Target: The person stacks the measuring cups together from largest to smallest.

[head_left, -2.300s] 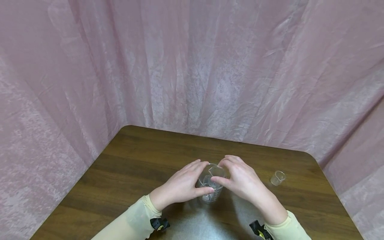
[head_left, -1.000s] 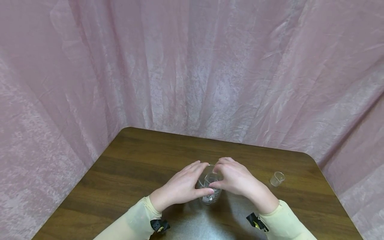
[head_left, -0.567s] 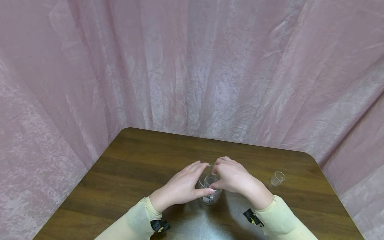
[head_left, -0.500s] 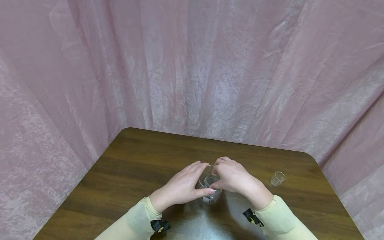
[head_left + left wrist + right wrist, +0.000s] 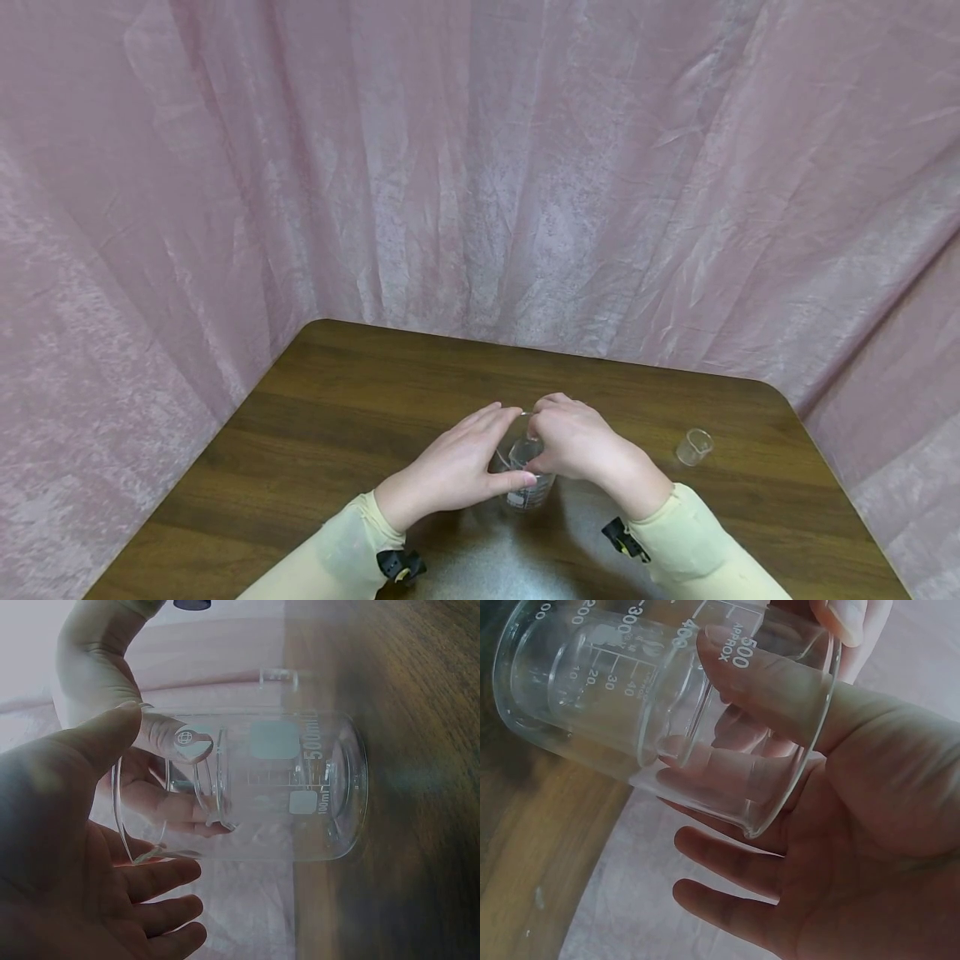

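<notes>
My left hand (image 5: pixel 459 462) grips the large beaker (image 5: pixel 527 499) on the table (image 5: pixel 352 400), small beaker (image 5: pixel 693 448) at its three o'clock. My right hand (image 5: pixel 576 437) pinches a nested beaker (image 5: pixel 626 690) inside, apparently unstacking; next calls for drawing it straight up.

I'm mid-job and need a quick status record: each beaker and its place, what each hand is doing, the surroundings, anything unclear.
Main vessel: 500 mL glass beaker, upright on the wooden table
Inside it: inner beaker with marks 10 to 40; a further inner rim seems to show
Left hand: thumb and fingers around the 500 mL glass beaker's rim
Right hand: reaches into the mouth, thumb and fingers about an inner rim
Set apart: small spouted beaker, standing to the right
Backdrop: pink curtain
Unclear: which inner rim the right hand holds
</notes>
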